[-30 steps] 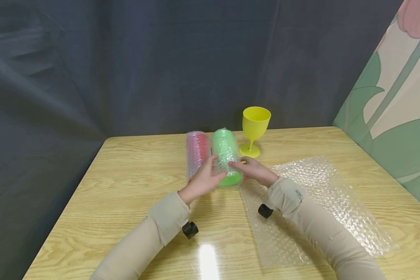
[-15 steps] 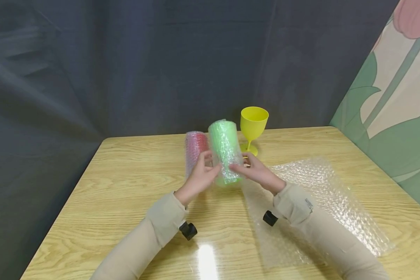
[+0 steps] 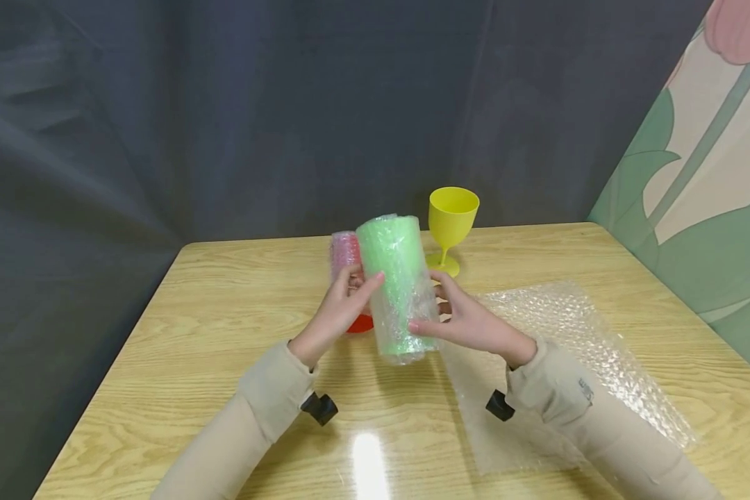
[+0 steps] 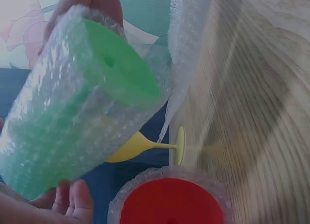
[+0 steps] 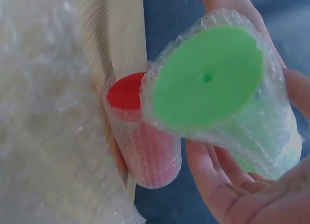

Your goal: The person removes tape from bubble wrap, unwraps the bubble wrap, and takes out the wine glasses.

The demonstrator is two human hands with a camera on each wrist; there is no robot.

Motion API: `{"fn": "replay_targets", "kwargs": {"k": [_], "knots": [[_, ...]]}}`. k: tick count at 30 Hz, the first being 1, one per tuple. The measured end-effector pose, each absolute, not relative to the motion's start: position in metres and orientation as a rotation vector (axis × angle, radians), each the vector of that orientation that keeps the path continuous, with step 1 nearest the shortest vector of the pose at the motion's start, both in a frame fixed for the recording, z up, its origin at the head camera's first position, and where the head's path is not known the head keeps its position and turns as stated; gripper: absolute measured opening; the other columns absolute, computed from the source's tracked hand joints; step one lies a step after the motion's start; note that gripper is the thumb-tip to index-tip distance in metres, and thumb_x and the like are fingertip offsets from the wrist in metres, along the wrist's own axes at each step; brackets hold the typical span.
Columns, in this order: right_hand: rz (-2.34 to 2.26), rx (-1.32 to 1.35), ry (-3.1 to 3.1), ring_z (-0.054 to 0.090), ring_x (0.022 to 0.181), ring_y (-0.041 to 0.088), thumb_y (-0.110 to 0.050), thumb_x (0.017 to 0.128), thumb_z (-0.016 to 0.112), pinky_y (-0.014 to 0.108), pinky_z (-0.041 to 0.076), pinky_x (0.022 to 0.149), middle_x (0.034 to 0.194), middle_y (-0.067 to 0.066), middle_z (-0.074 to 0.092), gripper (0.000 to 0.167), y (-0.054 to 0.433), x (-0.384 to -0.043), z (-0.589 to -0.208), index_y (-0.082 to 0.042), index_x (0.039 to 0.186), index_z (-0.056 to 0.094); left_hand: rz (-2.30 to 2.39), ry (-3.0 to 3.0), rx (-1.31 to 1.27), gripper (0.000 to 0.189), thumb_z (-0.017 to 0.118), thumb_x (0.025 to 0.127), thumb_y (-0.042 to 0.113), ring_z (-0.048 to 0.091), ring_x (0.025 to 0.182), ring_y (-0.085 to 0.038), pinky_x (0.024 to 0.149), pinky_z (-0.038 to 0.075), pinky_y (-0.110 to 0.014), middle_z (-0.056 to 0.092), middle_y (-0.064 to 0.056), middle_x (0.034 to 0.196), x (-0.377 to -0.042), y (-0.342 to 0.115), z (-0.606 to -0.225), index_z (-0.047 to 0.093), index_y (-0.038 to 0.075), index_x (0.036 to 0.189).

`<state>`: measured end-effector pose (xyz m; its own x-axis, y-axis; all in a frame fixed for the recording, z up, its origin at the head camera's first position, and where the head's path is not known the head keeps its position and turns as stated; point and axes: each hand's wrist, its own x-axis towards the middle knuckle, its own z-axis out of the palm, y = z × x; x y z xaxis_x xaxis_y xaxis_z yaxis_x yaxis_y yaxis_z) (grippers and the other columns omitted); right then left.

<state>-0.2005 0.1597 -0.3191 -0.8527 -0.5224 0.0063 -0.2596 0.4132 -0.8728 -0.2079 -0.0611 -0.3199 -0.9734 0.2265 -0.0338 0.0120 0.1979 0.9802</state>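
Both hands hold a green goblet rolled in bubble wrap [image 3: 392,278] above the table, its lower end tipped towards the person. My left hand [image 3: 334,309] grips its left side, thumb in front. On the right side, lower down, my right hand [image 3: 471,321] has its thumb in front and fingers behind. The flat green base [image 5: 208,83] shows through the open end of the wrap in the right wrist view. Behind and left stands a red item in bubble wrap [image 3: 345,251], partly hidden; its round red base [image 4: 169,204] appears in the left wrist view.
An unwrapped yellow goblet [image 3: 453,217] stands upright near the back edge. A flat sheet of bubble wrap [image 3: 562,347] lies on the right of the wooden table [image 3: 225,319], partly under the right forearm. A dark curtain [image 3: 325,111] hangs behind.
Both hands have raised the wrapped green goblet off the table, brought it nearer and tilted it. More of the red base now shows. The yellow goblet and the flat sheet stay put.
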Motion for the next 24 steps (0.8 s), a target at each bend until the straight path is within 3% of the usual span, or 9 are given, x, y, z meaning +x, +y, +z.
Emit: {"fn": "replay_targets", "kwargs": {"k": [6,17,24], "knots": [[-1.404,-0.777,2.397,0.055,0.111,0.032,-0.021,0.081,0.072,0.039,0.053,0.083,0.133,0.020,0.042,0.089,0.155,-0.192,-0.317,-0.013,0.146,0.012,1.902,2.222,0.256,0.060,0.054,0.091,0.041,0.050,0.122,-0.026,0.101,0.044,-0.044,0.046,-0.012,0.134,-0.204,-0.067,-0.321,0.028,0.009,0.136],[-1.359,-0.845,2.401,0.059,0.100,0.027,-0.021,0.079,0.075,0.034,0.055,0.078,0.125,0.021,0.045,0.096,0.153,-0.186,-0.318,-0.013,0.147,0.008,1.959,2.195,0.327,0.069,0.059,0.089,0.031,0.051,0.122,-0.027,0.098,0.047,-0.042,0.047,-0.012,0.136,-0.199,-0.068,-0.322,0.023,0.011,0.144],[-1.216,-0.818,2.603,0.055,0.108,0.029,-0.029,0.075,0.078,0.042,0.051,0.089,0.126,0.016,0.048,0.093,0.157,-0.181,-0.303,-0.007,0.144,0.019,1.966,2.188,0.307,0.064,0.063,0.087,0.030,0.056,0.116,-0.024,0.090,0.052,-0.037,0.050,-0.011,0.130,-0.194,-0.067,-0.320,0.031,0.015,0.140]]}}
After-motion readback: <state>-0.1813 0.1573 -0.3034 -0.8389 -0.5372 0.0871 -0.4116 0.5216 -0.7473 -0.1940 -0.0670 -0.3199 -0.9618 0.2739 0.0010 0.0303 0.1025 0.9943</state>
